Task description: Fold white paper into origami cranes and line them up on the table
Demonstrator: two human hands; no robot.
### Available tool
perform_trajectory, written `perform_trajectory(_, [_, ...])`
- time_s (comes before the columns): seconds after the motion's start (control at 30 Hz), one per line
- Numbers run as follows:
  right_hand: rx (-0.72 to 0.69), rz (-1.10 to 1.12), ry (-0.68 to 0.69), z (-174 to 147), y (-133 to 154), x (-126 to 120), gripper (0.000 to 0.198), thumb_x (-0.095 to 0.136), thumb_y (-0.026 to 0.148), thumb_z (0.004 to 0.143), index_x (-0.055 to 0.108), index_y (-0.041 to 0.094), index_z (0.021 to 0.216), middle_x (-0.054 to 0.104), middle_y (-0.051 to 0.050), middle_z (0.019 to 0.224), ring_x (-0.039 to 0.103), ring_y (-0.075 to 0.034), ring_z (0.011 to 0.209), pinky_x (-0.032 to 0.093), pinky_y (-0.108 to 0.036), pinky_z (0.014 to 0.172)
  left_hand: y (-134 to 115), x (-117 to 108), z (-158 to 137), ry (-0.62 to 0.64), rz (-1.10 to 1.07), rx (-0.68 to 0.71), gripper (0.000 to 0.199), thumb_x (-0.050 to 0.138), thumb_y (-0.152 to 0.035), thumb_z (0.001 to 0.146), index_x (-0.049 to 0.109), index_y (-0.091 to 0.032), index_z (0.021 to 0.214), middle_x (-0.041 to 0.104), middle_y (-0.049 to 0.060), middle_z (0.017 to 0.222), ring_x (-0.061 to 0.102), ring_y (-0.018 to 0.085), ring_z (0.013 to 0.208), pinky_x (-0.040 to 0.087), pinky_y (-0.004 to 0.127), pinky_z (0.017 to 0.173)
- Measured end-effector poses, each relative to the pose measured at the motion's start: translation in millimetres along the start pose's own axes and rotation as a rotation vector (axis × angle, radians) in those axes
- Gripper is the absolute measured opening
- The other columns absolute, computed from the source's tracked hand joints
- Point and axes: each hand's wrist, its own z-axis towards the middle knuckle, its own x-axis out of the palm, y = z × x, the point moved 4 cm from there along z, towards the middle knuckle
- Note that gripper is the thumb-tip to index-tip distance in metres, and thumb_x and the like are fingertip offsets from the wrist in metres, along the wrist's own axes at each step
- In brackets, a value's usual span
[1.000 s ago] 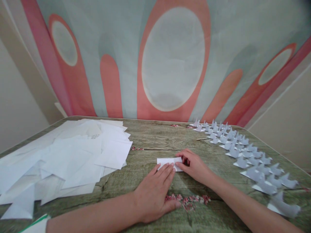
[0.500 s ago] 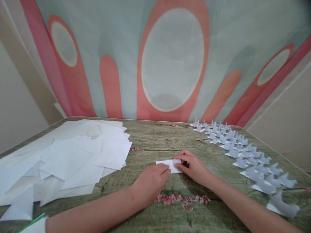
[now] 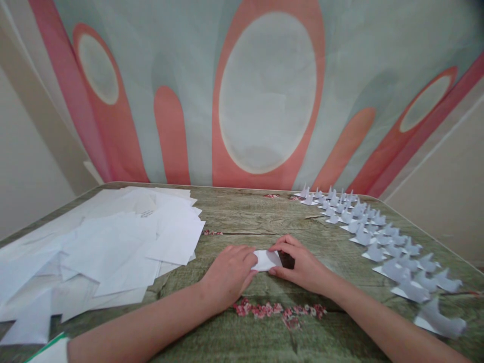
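A small folded white paper [image 3: 266, 260] lies on the wood-patterned table between my two hands. My left hand [image 3: 232, 272] grips its left end, fingers closed over the edge and thumb at the near side. Around the right end, my right hand [image 3: 297, 262] pinches the paper, with the forefinger at the far edge and the thumb at the near edge. The paper looks slightly bowed, its right end raised. My fingers hide both of its ends in part.
A wide, loose pile of white paper sheets [image 3: 113, 242] covers the table's left side. Several rows of folded white paper birds [image 3: 393, 269] stand along the right. Pink printed flowers [image 3: 260, 309] mark the tabletop [image 3: 234, 333]. A patterned backdrop [image 3: 200, 101] hangs behind the far edge.
My left hand has shifted from lying on top of the paper to gripping its left end. My right thumb has slid to the near edge, and the paper now bows.
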Motion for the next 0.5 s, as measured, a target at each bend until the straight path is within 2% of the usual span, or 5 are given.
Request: perform_trajectory(0.5, [0.007,0.016,0.008,1.0,-2.4,0.5,0.034,0.069,0.034,0.068,0.061,0.021,0.098,0.052,-0.004,0.095,0.050,-0.018,0.089,0.041,-0.030,0.078,-3.9,-1.3,-1.1,-0.002,0.131,0.062,0.024,0.045,-0.024,0.089,0.053,-0.022,0.111,0.059,0.007,0.104,0.052,0.021,0.098,0.037,0.037,0.081])
